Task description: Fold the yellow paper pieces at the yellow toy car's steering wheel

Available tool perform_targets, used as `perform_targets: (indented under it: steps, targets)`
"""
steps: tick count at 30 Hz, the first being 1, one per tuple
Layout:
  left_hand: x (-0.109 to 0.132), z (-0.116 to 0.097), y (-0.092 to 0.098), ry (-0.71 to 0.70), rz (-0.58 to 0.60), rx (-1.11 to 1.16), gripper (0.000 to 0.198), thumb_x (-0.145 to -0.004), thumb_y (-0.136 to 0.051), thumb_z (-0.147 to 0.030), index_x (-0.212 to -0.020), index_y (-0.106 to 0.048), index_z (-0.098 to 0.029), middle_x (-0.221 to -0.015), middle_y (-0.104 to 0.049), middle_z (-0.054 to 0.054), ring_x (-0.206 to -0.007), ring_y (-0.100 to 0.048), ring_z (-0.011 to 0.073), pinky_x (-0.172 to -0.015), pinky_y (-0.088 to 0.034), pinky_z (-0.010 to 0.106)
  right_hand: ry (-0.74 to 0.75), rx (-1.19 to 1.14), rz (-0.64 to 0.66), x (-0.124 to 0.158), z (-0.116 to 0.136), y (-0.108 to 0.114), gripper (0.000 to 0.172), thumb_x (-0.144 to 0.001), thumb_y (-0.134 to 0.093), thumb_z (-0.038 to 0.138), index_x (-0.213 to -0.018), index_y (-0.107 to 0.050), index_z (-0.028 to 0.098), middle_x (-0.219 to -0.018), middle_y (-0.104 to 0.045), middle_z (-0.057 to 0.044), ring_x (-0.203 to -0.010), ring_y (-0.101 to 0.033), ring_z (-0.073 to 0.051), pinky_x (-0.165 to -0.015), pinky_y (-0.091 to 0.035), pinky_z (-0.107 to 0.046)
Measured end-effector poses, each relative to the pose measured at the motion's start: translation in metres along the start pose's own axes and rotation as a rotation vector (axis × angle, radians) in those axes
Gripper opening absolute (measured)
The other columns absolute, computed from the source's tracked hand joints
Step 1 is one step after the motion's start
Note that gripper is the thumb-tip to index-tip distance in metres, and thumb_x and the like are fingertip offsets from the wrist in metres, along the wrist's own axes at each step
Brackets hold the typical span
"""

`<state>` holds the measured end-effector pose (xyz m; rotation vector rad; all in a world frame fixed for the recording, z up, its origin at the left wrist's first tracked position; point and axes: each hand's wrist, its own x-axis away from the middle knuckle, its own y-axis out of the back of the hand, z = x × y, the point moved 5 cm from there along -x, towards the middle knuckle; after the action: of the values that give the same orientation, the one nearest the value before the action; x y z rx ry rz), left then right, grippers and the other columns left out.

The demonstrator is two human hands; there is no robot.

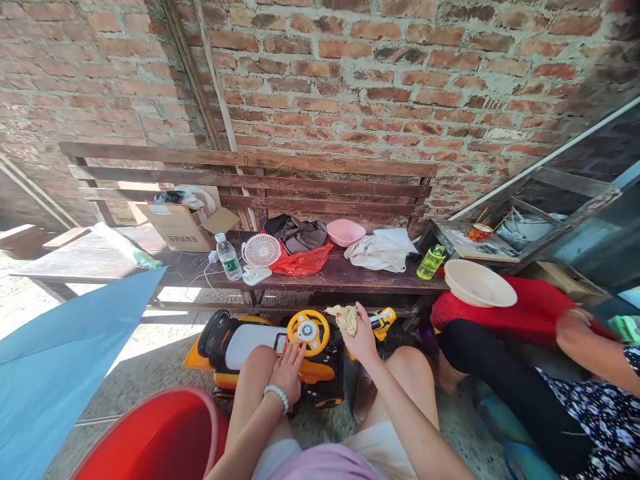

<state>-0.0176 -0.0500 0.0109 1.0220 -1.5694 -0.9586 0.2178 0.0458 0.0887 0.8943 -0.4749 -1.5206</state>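
Brick wall point(380, 73) fills the top of view, w/ slatted wooden bench point(250, 160) against it; everything below placed off that bench. On bench seat, L to R: cardboard box point(175, 227), water bottle point(228, 257), small white fan point(262, 251), red plastic bag point(300, 261), pink bowl point(346, 233), white cloth point(377, 252), green bottle point(431, 261). Front-right of bench, co-worker point(565, 393) sits on floor, dark trousers + floral top, w/ red cloth point(500, 313) across the lap area and cream basin point(479, 283) tilted on it; co-worker's hand point(575, 327) rests on the red cloth, well apart from the person's own. Front-left of bench: blue sheet point(60, 353) and red plastic tub point(150, 433), both cut off by frame edge. Directly in front of bench, on concrete floor, sits orange-and-black toy ride-on car point(255, 347) w/ yellow steering wheel point(309, 332), between person's knees. Left hand point(287, 373), bead bracelet point(277, 397) on wrist, lies on car just below wheel, fingers spread apart, flat on the body. Right hand point(361, 337) is just right of wheel, fingers closed on yellow rag point(345, 319), which bunches at fingertips, near wheel rim; can't tell if rag touches car.
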Motion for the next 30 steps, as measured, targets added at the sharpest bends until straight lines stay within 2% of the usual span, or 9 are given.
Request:
perform_targets:
  steps: [2,6,10,16,18,21,24,28,30]
  targets:
    - [-0.001,-0.002,-0.002,0.001,0.043,0.000,0.090,-0.082,-0.049,-0.008,-0.169,-0.025,-0.019,-0.178,-0.012,0.005,-0.165,-0.008,0.0263,-0.131,-0.020,0.044,-0.007,0.055,0.041,-0.012,-0.012,0.002,0.048,-0.088,-0.063,0.026,-0.135,-0.065,0.019,-0.158,-0.052,-0.012,-0.147,-0.045,-0.031,-0.124,-0.037,-0.042]
    - [-0.006,-0.003,-0.003,0.041,0.078,-0.014,0.086,-0.084,-0.047,-0.008,-0.168,-0.029,-0.019,-0.178,-0.012,0.005,-0.165,-0.010,0.0252,-0.131,-0.020,0.047,-0.027,0.140,0.262,-0.015,-0.030,-0.022,0.042,-0.088,-0.065,0.025,-0.130,-0.067,0.024,-0.144,-0.065,-0.008,-0.129,-0.060,-0.028,-0.112,-0.046,-0.036]
    - [-0.007,-0.006,-0.001,0.060,0.099,-0.040,0.087,-0.083,-0.047,-0.007,-0.168,-0.028,-0.018,-0.178,-0.011,0.005,-0.165,-0.010,0.0269,-0.132,-0.019,0.049,-0.124,0.194,0.231,-0.017,-0.042,-0.031,0.029,-0.094,-0.060,0.029,-0.121,-0.069,0.023,-0.127,-0.072,-0.008,-0.118,-0.065,-0.025,-0.099,-0.048,-0.031]
    - [-0.001,-0.014,0.005,0.087,0.119,-0.062,0.084,-0.086,-0.043,-0.005,-0.168,-0.027,-0.015,-0.178,-0.012,0.008,-0.165,-0.010,0.0261,-0.132,-0.018,0.048,-0.342,0.209,0.282,-0.031,-0.062,-0.026,0.027,-0.100,-0.053,0.036,-0.122,-0.068,0.027,-0.117,-0.075,-0.007,-0.106,-0.070,-0.023,-0.082,-0.048,-0.029]
    - [0.000,-0.015,0.005,0.092,0.117,-0.054,0.084,-0.086,-0.041,-0.003,-0.168,-0.025,-0.015,-0.178,-0.011,0.008,-0.165,-0.009,0.0256,-0.132,-0.019,0.047,-0.320,0.313,0.255,-0.031,-0.069,-0.023,0.026,-0.100,-0.055,0.036,-0.120,-0.069,0.026,-0.119,-0.074,-0.009,-0.110,-0.068,-0.024,-0.085,-0.047,-0.030]
    - [-0.001,-0.012,0.005,0.112,0.123,-0.056,0.085,-0.086,-0.038,0.000,-0.169,-0.024,-0.017,-0.178,-0.009,0.006,-0.164,-0.011,0.0248,-0.131,-0.022,0.046,-0.212,0.455,0.228,-0.031,-0.082,-0.020,0.028,-0.097,-0.060,0.033,-0.122,-0.068,0.023,-0.125,-0.071,-0.011,-0.120,-0.062,-0.026,-0.093,-0.045,-0.033]
    - [-0.002,-0.010,0.005,0.111,0.144,-0.072,0.086,-0.086,-0.038,0.001,-0.169,-0.024,-0.018,-0.178,-0.009,0.005,-0.164,-0.011,0.0248,-0.131,-0.023,0.046,-0.225,0.500,0.215,-0.035,-0.109,-0.004,0.033,-0.096,-0.061,0.032,-0.127,-0.068,0.023,-0.132,-0.067,-0.011,-0.125,-0.058,-0.028,-0.096,-0.044,-0.036]
    - [-0.003,-0.007,0.002,0.111,0.162,-0.083,0.089,-0.084,-0.040,0.001,-0.169,-0.022,-0.019,-0.179,-0.007,0.004,-0.165,-0.010,0.0236,-0.131,-0.024,0.043,-0.404,0.537,0.177,-0.045,-0.158,0.038,0.039,-0.098,-0.056,0.032,-0.135,-0.066,0.027,-0.157,-0.051,-0.012,-0.129,-0.054,-0.031,-0.097,-0.045,-0.042]
    - [-0.004,-0.007,-0.001,0.112,0.154,-0.087,0.090,-0.083,-0.042,0.000,-0.169,-0.023,-0.019,-0.179,-0.006,0.004,-0.165,-0.010,0.0238,-0.130,-0.024,0.042,-0.465,0.522,0.193,-0.046,-0.170,0.050,0.040,-0.098,-0.054,0.031,-0.136,-0.067,0.029,-0.165,-0.042,-0.011,-0.129,-0.054,-0.033,-0.097,-0.046,-0.045]
